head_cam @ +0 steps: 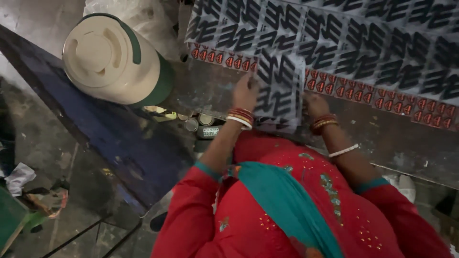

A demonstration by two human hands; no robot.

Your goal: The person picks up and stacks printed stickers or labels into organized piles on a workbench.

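Observation:
My left hand (245, 91) lies on the left edge of a loose grey sheet (282, 88) printed with black symbols, fingers pressed against it. My right hand (316, 103) rests at the sheet's right edge, partly tucked beside it. The sheet overlaps a long printed strip (363, 43) with rows of black symbols and a red-patterned border (220, 57). Both wrists wear red and white bangles. Red sleeves and a teal scarf fill the lower view.
A cream and green insulated jug (112, 59) stands at the upper left on the worn grey table (205, 91). Small round tins (193, 123) sit below the table edge. A dark blue board (114, 134) slants across the left. Rags lie on the floor (28, 186).

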